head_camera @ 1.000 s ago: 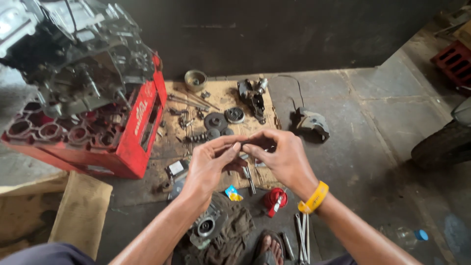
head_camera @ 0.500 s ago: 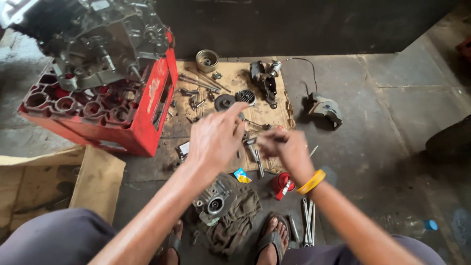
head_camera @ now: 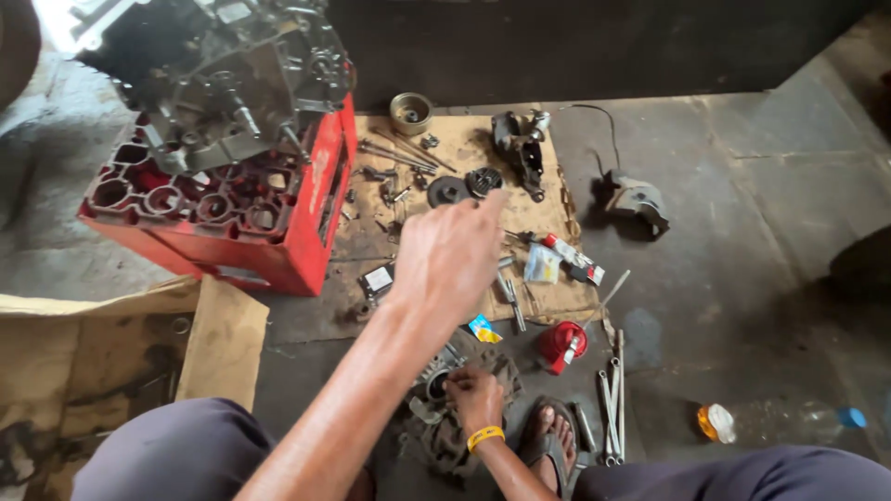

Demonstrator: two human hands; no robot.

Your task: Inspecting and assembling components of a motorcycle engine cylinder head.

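Dark round toothed metal gear (head_camera: 483, 180) lies on the brown cardboard sheet (head_camera: 464, 144), just beyond your left hand (head_camera: 450, 255), whose loose, empty fingers point at it. Your right hand (head_camera: 475, 399), well nearer you than the gear, grips a grey metal engine part (head_camera: 432, 385) on a rag.

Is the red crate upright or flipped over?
Flipped over: the red crate shows its moulded underside rings, and an engine casing rests on top.

Engine block (head_camera: 223, 83) sits on crate (head_camera: 232, 213), left of parts-strewn cardboard (head_camera: 464, 148)
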